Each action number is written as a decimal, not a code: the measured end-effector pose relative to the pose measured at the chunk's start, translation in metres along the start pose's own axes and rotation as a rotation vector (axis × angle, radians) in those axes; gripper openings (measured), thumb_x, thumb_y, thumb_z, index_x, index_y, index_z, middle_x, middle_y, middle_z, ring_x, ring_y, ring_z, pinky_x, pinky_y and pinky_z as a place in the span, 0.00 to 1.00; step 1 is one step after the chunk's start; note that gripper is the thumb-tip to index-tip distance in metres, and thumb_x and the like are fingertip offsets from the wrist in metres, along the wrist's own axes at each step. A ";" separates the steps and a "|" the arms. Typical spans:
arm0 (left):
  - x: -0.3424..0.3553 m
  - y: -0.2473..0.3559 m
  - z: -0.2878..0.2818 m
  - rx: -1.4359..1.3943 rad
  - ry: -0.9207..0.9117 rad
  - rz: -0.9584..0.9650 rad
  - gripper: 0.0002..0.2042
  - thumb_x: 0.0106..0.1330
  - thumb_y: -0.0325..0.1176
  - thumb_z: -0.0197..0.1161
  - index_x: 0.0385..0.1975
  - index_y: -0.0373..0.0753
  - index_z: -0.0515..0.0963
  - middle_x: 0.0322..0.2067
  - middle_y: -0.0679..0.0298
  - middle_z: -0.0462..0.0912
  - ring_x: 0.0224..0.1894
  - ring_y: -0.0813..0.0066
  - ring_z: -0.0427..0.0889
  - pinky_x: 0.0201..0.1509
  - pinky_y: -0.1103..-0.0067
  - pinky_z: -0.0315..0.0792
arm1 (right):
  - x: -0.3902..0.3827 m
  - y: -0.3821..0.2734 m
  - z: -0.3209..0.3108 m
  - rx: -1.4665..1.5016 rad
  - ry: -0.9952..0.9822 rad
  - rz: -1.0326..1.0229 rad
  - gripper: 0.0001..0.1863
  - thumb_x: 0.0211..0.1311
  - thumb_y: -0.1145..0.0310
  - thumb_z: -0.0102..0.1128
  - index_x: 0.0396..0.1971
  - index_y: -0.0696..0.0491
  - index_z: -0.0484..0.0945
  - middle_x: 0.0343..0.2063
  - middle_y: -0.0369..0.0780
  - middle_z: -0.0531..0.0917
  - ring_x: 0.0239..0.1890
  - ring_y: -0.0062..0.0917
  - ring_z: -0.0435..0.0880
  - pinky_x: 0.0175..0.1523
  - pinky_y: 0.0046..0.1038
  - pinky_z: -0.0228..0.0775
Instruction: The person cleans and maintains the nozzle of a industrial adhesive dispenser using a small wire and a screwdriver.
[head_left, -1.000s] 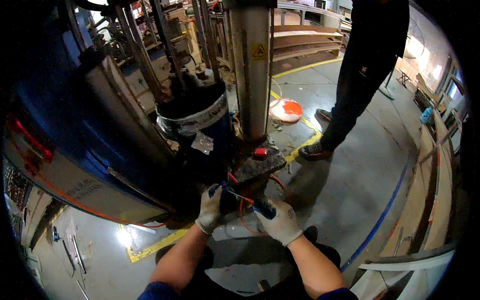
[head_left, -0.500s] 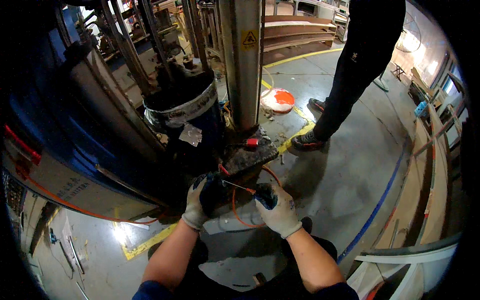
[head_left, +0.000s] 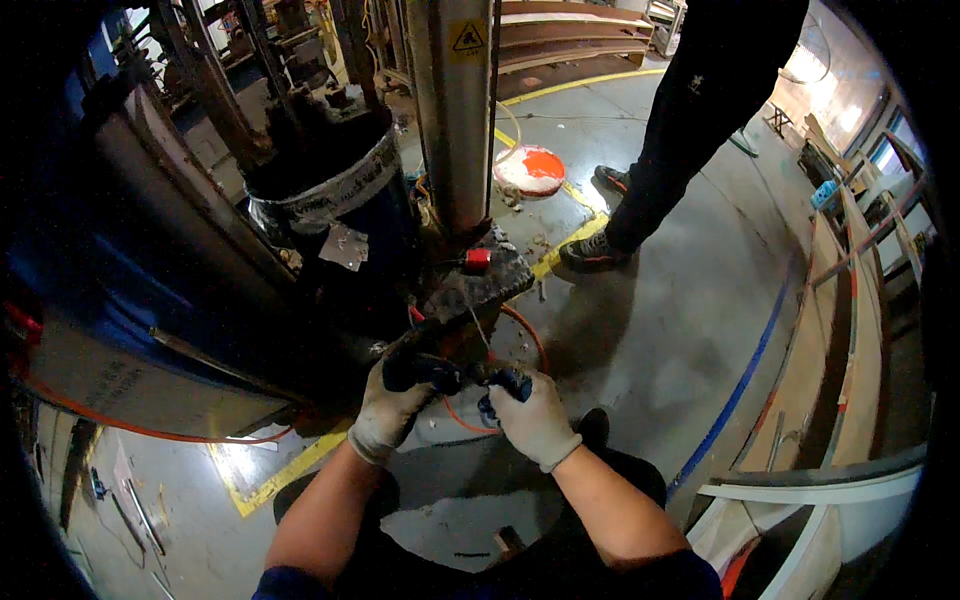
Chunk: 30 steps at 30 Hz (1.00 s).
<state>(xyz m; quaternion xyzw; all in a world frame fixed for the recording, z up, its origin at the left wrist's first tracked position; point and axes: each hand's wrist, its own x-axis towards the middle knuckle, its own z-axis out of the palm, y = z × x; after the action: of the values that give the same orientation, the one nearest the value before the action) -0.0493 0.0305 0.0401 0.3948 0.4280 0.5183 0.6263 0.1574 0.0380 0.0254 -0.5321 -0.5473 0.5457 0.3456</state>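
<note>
Both of my hands wear pale work gloves with dark coated palms and meet low in front of the machine base. My right hand (head_left: 530,415) is closed around a slim tool with a thin metal shaft (head_left: 478,325) and a small reddish-orange part by the fingers. The shaft points up and away from me. Beside it, the fingers of my left hand (head_left: 400,392) are curled, almost touching the right fingertips. Whatever lies in them is hidden by the dark glove. An orange hose (head_left: 527,325) loops just beyond the hands.
A dark blue drum (head_left: 385,235) with a smeared rim stands beside a metal column (head_left: 455,120). A red object (head_left: 477,261) sits on the dirty base plate. Behind lies an orange-and-white lid (head_left: 532,172). Another person's leg (head_left: 660,150) stands at right, near long boards (head_left: 800,330).
The thin shaft, which lay across between my hands, now points upward from the right hand. My hands have come closer together. The view has shifted, so the surroundings sit farther left and higher.
</note>
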 end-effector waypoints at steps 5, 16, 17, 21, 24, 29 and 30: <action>-0.004 -0.003 0.005 0.282 0.078 0.073 0.28 0.57 0.23 0.68 0.60 0.32 0.71 0.48 0.59 0.83 0.48 0.72 0.82 0.55 0.74 0.76 | -0.007 -0.026 0.000 -0.247 0.113 -0.531 0.15 0.53 0.70 0.72 0.40 0.56 0.81 0.37 0.46 0.84 0.39 0.38 0.85 0.45 0.36 0.77; -0.006 -0.005 0.000 0.485 0.006 0.109 0.30 0.57 0.24 0.71 0.61 0.31 0.70 0.49 0.57 0.83 0.51 0.71 0.81 0.58 0.74 0.75 | -0.004 -0.016 0.003 -0.638 0.186 -0.612 0.18 0.50 0.61 0.72 0.41 0.49 0.81 0.37 0.48 0.80 0.37 0.45 0.81 0.41 0.44 0.76; -0.006 -0.003 0.002 0.504 0.010 0.128 0.30 0.57 0.25 0.71 0.61 0.31 0.70 0.49 0.57 0.83 0.51 0.71 0.81 0.59 0.74 0.74 | -0.006 -0.023 0.001 -0.638 0.142 -0.542 0.18 0.50 0.61 0.72 0.41 0.49 0.81 0.37 0.48 0.80 0.37 0.45 0.81 0.41 0.44 0.76; -0.005 -0.010 -0.002 0.425 0.050 0.091 0.28 0.58 0.25 0.69 0.60 0.30 0.70 0.48 0.57 0.83 0.50 0.73 0.81 0.58 0.75 0.74 | -0.007 -0.020 0.007 -0.659 0.187 -0.594 0.18 0.48 0.61 0.72 0.39 0.49 0.81 0.38 0.48 0.79 0.39 0.45 0.81 0.41 0.45 0.74; -0.004 -0.017 -0.001 0.346 0.076 0.060 0.27 0.59 0.24 0.68 0.59 0.29 0.70 0.45 0.57 0.84 0.48 0.74 0.81 0.56 0.75 0.75 | -0.007 -0.019 0.006 -0.685 0.229 -0.612 0.17 0.47 0.61 0.72 0.38 0.49 0.80 0.39 0.47 0.79 0.38 0.46 0.80 0.40 0.45 0.73; -0.006 -0.021 0.001 0.148 0.061 0.015 0.21 0.62 0.25 0.65 0.55 0.29 0.72 0.44 0.59 0.83 0.46 0.73 0.81 0.53 0.76 0.76 | -0.005 -0.017 0.004 -0.646 0.244 -0.708 0.16 0.47 0.62 0.72 0.37 0.47 0.80 0.37 0.46 0.79 0.36 0.46 0.81 0.38 0.45 0.73; -0.003 -0.026 -0.003 0.067 0.054 -0.008 0.20 0.62 0.25 0.65 0.54 0.29 0.72 0.44 0.59 0.83 0.45 0.73 0.81 0.52 0.75 0.76 | -0.006 -0.016 0.004 -0.658 0.208 -0.688 0.15 0.47 0.63 0.72 0.36 0.47 0.81 0.36 0.46 0.79 0.35 0.46 0.81 0.37 0.45 0.73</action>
<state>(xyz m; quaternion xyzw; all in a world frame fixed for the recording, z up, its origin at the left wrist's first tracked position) -0.0441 0.0234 0.0156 0.3997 0.4635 0.5114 0.6032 0.1510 0.0343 0.0415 -0.4531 -0.7975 0.1419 0.3723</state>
